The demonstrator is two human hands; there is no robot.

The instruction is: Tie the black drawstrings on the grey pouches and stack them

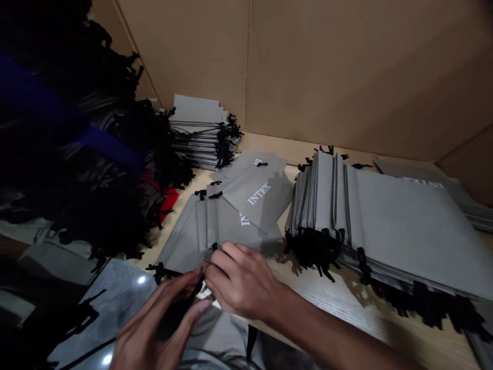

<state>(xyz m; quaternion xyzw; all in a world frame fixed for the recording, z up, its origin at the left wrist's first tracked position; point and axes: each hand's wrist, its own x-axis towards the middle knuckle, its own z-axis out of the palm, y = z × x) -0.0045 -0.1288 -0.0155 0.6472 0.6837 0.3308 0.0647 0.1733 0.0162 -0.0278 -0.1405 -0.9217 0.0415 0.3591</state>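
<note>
Item: one grey drawstring pouch (217, 329), apparently non-woven fabric, lay at the near edge of the bench (335, 303), under both hands. Its black drawcord (181, 308) ran up between them. Right hand (241, 280): grip narrow, fingertips pinched on the cord near a fanned group of pouches. Left hand (154, 329): fingers curled close beside the cord, but whether that grip had closed could not be told. Step in hand, as judged: working the cord of this single pouch. The loose cord appeared to call for attention next.

Adjacent: fanned grey pouches (219, 228), some with partly hidden white lettering. A pouch lying across them (262, 198) bore "INTEX" in white, clearly legible. Right of these stood a tall pouch stack (385, 226), its black cord ends hanging toward the near side. Beyond it, a further stack (427, 190) showed white lettering, cut off and hard to read. Behind the fan sat another stack (200, 131).

Surroundings: a dark heap of corded pouches (100, 149) at left, with a blue strap (65, 110) and a red patch of material (165, 200). A glossy plastic sheet (111, 303) lay at lower left. A cardboard wall (346, 67) closed the back of the bench.
</note>
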